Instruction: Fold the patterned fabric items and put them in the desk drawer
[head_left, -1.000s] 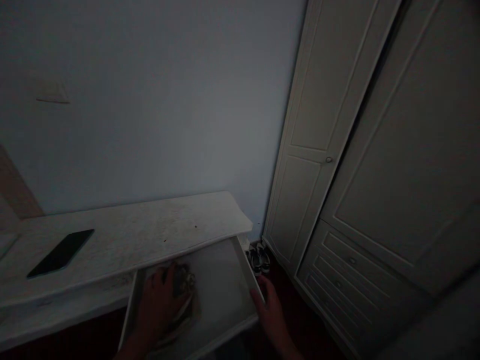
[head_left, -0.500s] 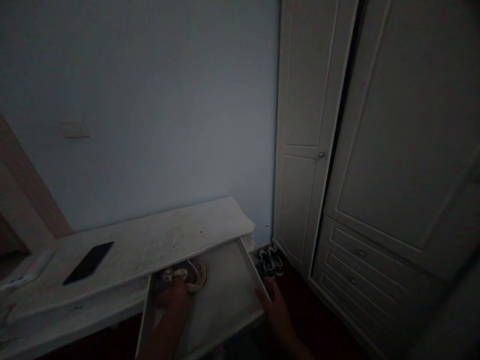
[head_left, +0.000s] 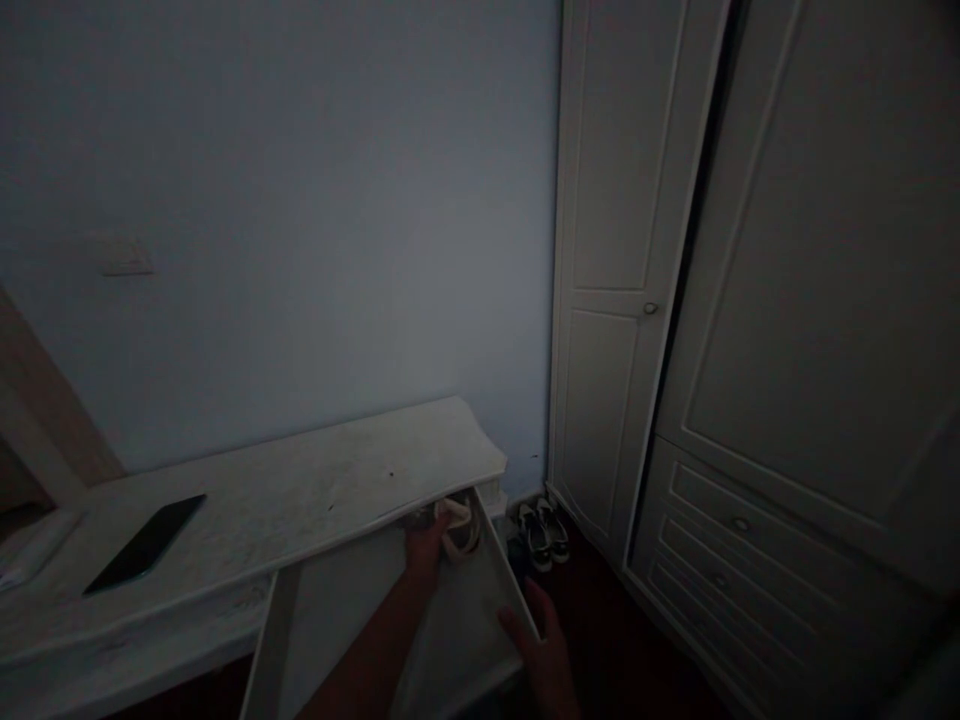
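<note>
In the head view, pushing the drawer inward could pinch your left hand beneath the table. It touches a pale, looped bundle in the drawer's far-right corner; you can't tell its grip. Your right hand, loosely spread, straddles the side wall.

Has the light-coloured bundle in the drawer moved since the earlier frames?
Yes. The bundle was near the left side of the open drawer; now it sits in the far right corner, against the left hand.
</note>
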